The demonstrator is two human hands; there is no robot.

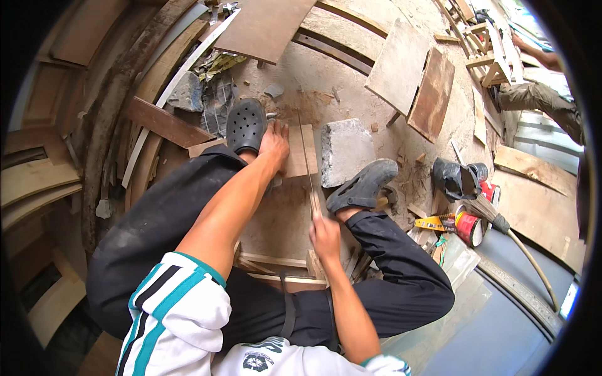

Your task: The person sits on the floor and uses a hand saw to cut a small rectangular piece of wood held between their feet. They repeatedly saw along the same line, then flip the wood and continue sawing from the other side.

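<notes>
1. Left hand (274, 141): fingers spread flat, pressing down on a small wooden board (300, 150). The board lies directly under the fingertips, on the ground between the two feet.
2. Right hand (324, 235): fingers wrapped tight around the handle of a hand saw (306, 164). The thin blade runs forward from the fingers, across the board, just beside the left fingertips.
3. A grey stone block (346, 150) sits just right of the board, beyond the right fingers. A dark clog (246, 125) touches the left hand's outer side; another clog (362, 187) rests against the block.
4. Containers: well right of the right fingers, a round red can (469, 228) with a yellow band, a second red can (490, 192) behind it, and a black bag (453, 178).
5. A yellow tool (430, 223) and a brush (486, 212) lie by the cans.
6. Surface: dusty concrete ground (326, 78) with sawdust, wood offcuts and planks (401, 66) all round; curved boards are stacked at left.
</notes>
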